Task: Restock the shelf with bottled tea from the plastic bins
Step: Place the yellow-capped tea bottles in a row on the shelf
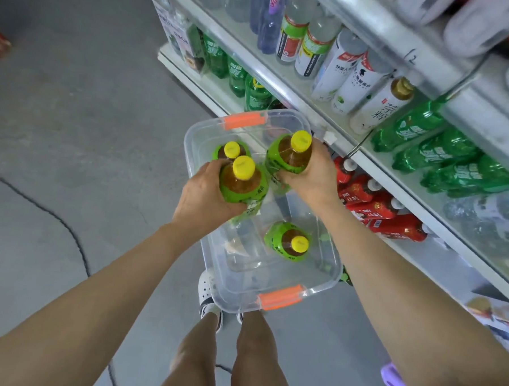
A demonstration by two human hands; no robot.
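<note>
While two tea bottles remain in the bin [328, 273], one bottle is gripped upright by each hand, left [200, 196] and right [313, 172] (fingers clenched round labels), ready for shelving.

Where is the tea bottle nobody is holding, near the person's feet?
In the head view, it stands upright in the clear plastic bin, toward the near end by the orange handle: tea bottle.

We're in a shop: shelves [364, 157] w/ rows of bottled drinks [435, 155], grey concrete floor [74, 124].
</note>
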